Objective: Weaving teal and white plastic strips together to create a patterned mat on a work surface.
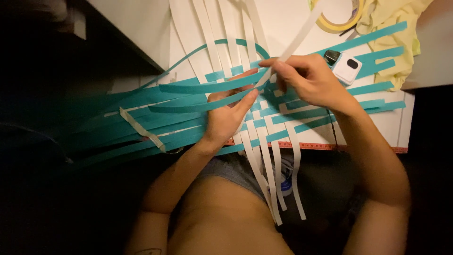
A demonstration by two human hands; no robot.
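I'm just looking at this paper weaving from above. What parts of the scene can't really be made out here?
- Left side, head view: darkness swallows the far ends of the teal strips.
- Weave under the left hand and right hand: the hands cover it.
- White strips: their upper ends are cut off by the top edge.
- Tape roll: partly cut off by the top edge.
- Small white device: too small to identify.

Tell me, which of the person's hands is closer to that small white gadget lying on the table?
Right. The right hand sits just beside the small white gadget, almost touching it, while pinching a white paper strip. The left hand lies farther away, on the woven strips.
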